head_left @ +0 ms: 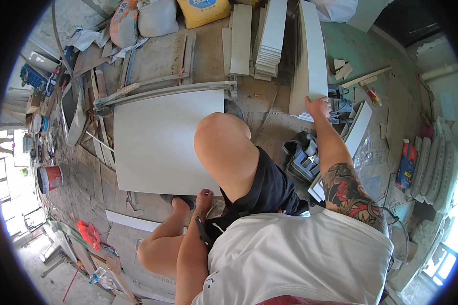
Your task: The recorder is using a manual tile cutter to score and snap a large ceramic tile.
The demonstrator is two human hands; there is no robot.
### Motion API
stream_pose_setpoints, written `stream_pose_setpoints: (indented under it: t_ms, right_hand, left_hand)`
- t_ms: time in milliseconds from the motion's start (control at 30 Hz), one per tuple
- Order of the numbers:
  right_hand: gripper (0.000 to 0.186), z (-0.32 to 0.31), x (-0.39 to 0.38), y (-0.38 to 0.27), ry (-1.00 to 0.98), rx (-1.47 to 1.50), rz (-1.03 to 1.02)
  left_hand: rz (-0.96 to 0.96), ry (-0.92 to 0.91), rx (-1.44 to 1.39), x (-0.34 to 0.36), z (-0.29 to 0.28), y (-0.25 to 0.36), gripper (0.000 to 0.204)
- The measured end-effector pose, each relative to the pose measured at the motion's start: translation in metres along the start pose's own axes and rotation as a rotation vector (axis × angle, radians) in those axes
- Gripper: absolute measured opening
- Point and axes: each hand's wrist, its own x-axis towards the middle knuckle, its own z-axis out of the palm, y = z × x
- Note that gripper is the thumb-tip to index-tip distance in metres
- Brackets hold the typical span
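My right hand [319, 108] reaches forward and grips the near end of a white tile strip [316, 56] on top of a stack of long strips. Some of its fingers are hidden by the hand itself. My left hand [204, 200] hangs low beside my bent knee, next to the near edge of a large white tile [160, 147] that lies flat. Its fingers are foreshortened, so their shape is unclear. Across the far edge of the large tile lies a manual tile cutter [163, 87] with a long metal rail.
More strip stacks [272, 40] stand ahead, near a yellow sack [203, 11]. Beside my right forearm are a black and grey tool case [303, 157] and a loose white strip [359, 124]. Left lie a red bucket [51, 179], scrap boards and a red plastic bag [88, 235].
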Motion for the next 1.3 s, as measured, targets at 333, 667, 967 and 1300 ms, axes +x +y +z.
stream_pose_setpoints:
  t_ms: [333, 667, 967, 1300]
  right_hand:
    - [0.105, -0.003, 0.006, -0.003, -0.075, -0.029, -0.005]
    - [0.097, 0.004, -0.012, -0.001, 0.02, 0.066, -0.1]
    - [0.087, 0.025, -0.008, 0.013, 0.296, 0.17, -0.191]
    - [0.077, 0.029, -0.008, 0.019, 0.384, 0.207, -0.272]
  left_hand:
    - [0.025, 0.017, 0.055, -0.006, -0.006, 0.005, 0.028]
    - [0.039, 0.055, 0.056, 0.002, -0.005, -0.02, 0.029]
    - [0.095, 0.025, 0.14, 0.004, 0.004, -0.013, 0.027]
    - [0.186, 0.025, 0.148, 0.016, 0.02, -0.006, 0.028]
